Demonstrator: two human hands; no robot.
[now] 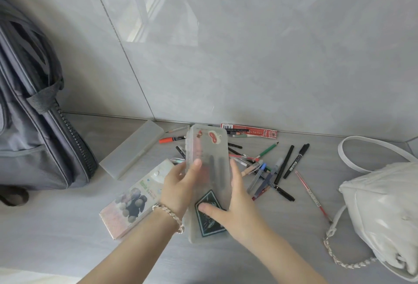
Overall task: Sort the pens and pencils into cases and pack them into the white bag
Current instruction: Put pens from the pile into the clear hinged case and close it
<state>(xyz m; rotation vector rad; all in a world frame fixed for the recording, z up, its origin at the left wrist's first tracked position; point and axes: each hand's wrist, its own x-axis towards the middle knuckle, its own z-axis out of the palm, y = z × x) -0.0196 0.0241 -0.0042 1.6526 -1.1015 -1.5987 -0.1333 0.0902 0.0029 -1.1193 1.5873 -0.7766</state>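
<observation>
Head view, frame centre: frosted case [207, 170] lid shut, dark pens dimly visible inside. Left hand [178, 189] wraps left edge; right hand [235, 206] clamps right edge, thumb on sticker. Loose pens [271, 168] scattered behind. White bag [384, 211] right edge, contents unseen.

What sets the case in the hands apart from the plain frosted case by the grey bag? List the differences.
The held case carries stickers; the plain case is bare. The held case is lifted in the grip of the left hand and right hand; the plain case lies on the table, untouched. Both are translucent, long and rectangular.
</observation>
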